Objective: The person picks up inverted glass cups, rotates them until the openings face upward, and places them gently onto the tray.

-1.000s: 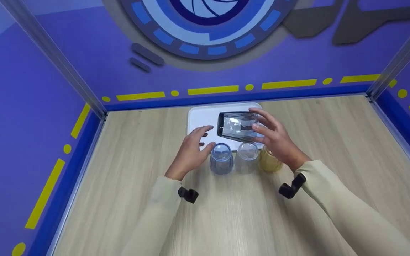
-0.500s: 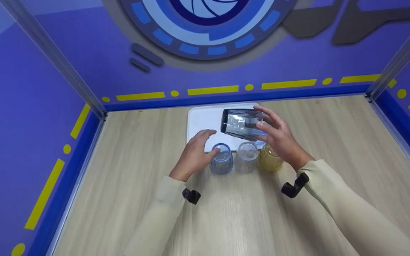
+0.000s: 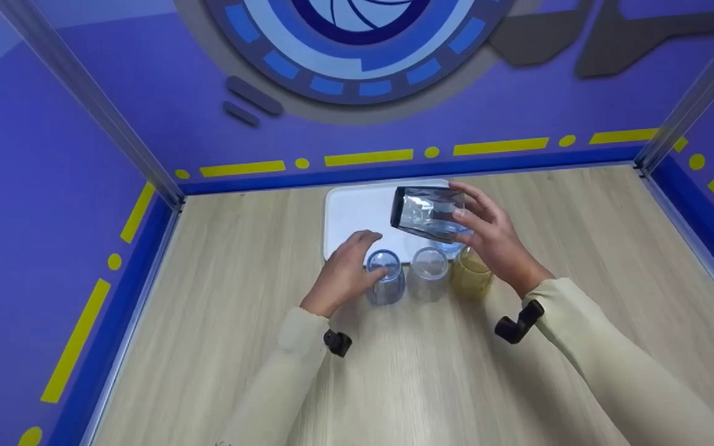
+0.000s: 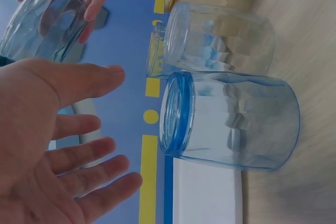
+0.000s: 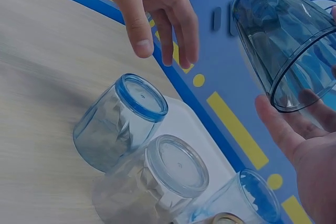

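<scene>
My right hand grips a dark grey-blue glass near its rim, tilted on its side above the tray with the thick dark base to the left. My left hand is apart from that glass, fingers spread and gently bent, and holds nothing. Its thumb overlaps a blue glass in the head view; in the left wrist view a gap shows between thumb and blue glass. A clear glass and an amber glass stand in a row with it, all upside down.
Behind the row lies a white tray against the back wall. A light blue glass stands upright at the tray's right part, mostly hidden in the head view. Purple-blue panels close in the wooden table at back and sides.
My right hand has carried the dark glass a little to the right and back. The left hand has shifted right and slightly nearer me, now overlapping the blue glass. The standing glasses stay put.
</scene>
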A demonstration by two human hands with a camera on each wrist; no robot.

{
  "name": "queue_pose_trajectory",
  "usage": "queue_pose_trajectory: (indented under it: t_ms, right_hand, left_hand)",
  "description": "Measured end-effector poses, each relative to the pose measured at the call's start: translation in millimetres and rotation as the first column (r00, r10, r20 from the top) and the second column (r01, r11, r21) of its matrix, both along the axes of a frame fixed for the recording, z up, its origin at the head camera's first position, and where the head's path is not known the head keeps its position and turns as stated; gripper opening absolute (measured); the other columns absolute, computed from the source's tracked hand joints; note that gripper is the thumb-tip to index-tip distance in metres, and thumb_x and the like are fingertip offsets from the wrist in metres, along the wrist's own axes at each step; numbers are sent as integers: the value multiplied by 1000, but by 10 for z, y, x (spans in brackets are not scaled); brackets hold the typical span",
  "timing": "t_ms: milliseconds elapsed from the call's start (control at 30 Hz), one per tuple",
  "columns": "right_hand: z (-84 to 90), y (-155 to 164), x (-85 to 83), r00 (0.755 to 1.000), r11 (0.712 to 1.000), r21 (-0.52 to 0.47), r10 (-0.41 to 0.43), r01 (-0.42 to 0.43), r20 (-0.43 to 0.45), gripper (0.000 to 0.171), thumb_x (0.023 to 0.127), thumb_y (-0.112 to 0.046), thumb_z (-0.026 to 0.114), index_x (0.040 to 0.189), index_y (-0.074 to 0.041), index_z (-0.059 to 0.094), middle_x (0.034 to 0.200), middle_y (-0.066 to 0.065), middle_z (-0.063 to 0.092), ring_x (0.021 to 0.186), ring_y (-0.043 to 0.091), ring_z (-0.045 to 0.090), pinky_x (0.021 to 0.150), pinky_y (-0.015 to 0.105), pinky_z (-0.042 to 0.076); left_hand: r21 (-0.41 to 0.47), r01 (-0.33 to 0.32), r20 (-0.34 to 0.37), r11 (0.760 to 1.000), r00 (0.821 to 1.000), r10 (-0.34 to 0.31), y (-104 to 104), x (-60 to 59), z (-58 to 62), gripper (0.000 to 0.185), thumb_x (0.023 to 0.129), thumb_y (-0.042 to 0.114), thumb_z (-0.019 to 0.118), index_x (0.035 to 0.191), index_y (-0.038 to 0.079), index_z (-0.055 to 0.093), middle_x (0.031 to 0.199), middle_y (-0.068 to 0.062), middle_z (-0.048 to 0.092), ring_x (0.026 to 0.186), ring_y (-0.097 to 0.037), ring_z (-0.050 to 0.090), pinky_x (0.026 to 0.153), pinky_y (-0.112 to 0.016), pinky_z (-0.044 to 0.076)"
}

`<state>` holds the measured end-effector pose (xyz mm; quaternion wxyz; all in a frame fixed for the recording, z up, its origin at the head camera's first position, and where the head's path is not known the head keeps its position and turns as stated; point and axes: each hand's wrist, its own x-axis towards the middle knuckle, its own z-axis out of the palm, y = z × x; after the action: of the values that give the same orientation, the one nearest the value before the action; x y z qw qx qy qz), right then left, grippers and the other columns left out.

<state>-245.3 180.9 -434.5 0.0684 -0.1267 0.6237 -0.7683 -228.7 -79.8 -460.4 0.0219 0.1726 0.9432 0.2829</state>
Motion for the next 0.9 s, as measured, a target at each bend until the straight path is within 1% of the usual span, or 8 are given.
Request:
queue_pose_trajectory:
  t_ms: [367,567,633,800,900]
  right_hand:
    - [-10,46,3,1000,1000,22,-19,19,1,47,99,-19,51,145,-20,39,141,11,44,121,30,52,92,35,55]
    - [-25,66,0,1000,999,30,-28,28,9,48,99,-21,52,145,-21,39,142,11,43,123,29,51,93,35,54]
    - [-30,74,1,999,999,21,-33,33,8,47,99,-20,52,145,-21,40,141,11,43,122,29,52,92,35,55]
    - [-45,100,2,999,999,-15,-46,46,-5,50,99,-14,49,147,-12,35,138,10,45,117,25,55,87,35,56]
    - [-51,115,-1,999,998,-17,-55,55,-2,51,99,-14,50,147,-11,34,137,10,46,115,23,57,85,34,57]
  left_hand:
    - [-61,14,13,998,1000,-13,34,-21,-71,58,87,29,71,139,14,51,144,-5,48,132,-21,49,107,-37,44]
    - [-80,27,27,996,999,-25,60,-39,-103,56,88,29,70,138,12,51,143,-7,49,131,-22,50,107,-38,44]
    - [-89,23,39,996,999,-20,71,-41,-107,57,88,29,70,139,13,51,144,-7,48,131,-23,49,107,-39,44]
    - [-117,18,57,993,998,-11,102,-44,-113,58,87,30,70,139,14,50,146,-7,47,133,-23,48,107,-39,44]
    - [-128,19,59,992,998,-12,120,-47,-118,58,87,29,70,139,14,50,146,-7,46,133,-22,48,108,-38,44]
